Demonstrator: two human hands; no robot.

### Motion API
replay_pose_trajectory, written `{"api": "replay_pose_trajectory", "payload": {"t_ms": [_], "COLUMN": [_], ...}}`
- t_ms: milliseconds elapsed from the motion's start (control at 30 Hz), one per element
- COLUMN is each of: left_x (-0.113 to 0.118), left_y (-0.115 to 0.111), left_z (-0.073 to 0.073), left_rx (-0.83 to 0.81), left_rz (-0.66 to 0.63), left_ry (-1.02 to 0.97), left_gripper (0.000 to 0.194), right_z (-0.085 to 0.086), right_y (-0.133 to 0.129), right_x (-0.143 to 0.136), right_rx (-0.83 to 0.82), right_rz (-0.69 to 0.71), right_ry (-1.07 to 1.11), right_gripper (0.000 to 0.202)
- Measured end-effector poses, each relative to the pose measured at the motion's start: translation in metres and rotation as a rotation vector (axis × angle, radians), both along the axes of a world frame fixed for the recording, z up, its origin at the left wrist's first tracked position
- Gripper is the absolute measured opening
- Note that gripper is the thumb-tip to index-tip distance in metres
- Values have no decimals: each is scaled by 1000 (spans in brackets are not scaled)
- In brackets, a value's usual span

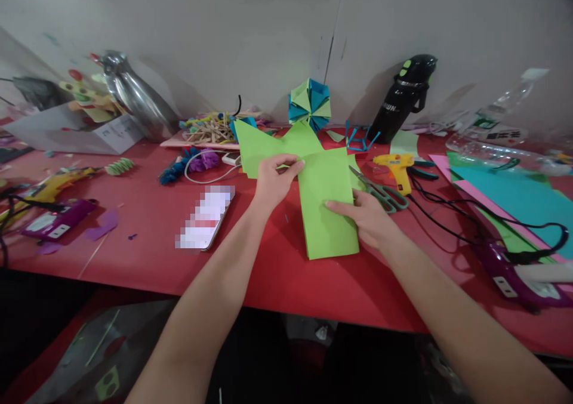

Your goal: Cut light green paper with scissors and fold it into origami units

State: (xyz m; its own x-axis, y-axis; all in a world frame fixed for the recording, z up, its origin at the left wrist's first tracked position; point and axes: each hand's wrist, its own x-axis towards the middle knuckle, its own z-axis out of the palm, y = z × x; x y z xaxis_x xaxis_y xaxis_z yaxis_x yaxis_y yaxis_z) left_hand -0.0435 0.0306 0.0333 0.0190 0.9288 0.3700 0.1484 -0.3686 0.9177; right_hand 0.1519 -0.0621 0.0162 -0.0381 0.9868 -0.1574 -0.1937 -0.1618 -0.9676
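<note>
A folded rectangle of green paper (329, 228) is held over the front middle of the red table (268, 278). My left hand (278, 180) pinches its upper left corner between thumb and fingers. On its right edge my right hand (364, 213) grips the paper, thumb on the front and fingers behind. More green sheets (264, 147) with pointed corners lie just behind. Scissors with green handles (387, 198) rest beside my right hand, partly hidden by the paper.
A phone (206, 218) lies left of my arm. At the right are a yellow glue gun (396, 168), black cables, a purple power strip (510, 273) and coloured sheets (514, 195). A black bottle (403, 99), a blue-green paper ball (310, 104) and a steel jug (134, 93) stand behind.
</note>
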Motion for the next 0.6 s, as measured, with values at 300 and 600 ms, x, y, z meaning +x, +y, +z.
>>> {"api": "replay_pose_trajectory", "payload": {"t_ms": [300,600], "left_x": [0,3], "left_y": [-4,-22], "left_z": [6,12], "left_rx": [-157,-464], "left_rz": [-155,-461], "left_ry": [-228,-72], "left_gripper": [36,35], "right_z": [1,-1], "right_y": [1,8], "right_x": [-3,8], "right_rx": [16,173], "right_rz": [-105,-288], "right_ry": [16,-15], "right_gripper": [47,40]}}
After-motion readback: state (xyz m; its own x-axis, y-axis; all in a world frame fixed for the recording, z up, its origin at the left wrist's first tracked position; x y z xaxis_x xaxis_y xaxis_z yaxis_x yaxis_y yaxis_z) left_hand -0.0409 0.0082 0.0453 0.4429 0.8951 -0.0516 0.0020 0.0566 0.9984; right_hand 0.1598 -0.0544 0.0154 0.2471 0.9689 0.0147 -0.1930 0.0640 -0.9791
